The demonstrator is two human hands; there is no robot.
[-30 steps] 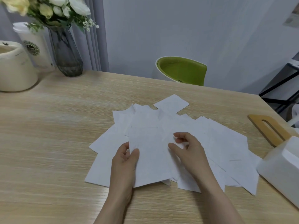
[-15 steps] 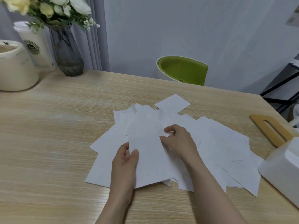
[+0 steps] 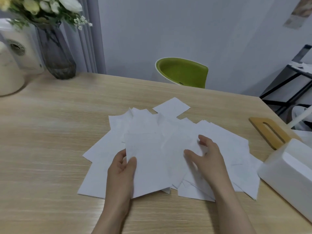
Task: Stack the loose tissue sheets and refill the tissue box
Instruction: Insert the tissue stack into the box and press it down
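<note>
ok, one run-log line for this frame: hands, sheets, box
left hand: grips stack | right hand: on loose sheets | tissue box: right, unfilled | wooden lid: off, behind box

White tissue sheets (image 3: 152,159) cover a pale wood-grain table (image 3: 50,132), beside a white tissue box (image 3: 287,174) and its tan wooden lid (image 3: 270,132). Behind stand a lime-green chair (image 3: 184,71), a smoky grey glass vase (image 3: 57,54) of white and yellow flowers (image 3: 42,5), and a cream jar (image 3: 8,73).
</note>
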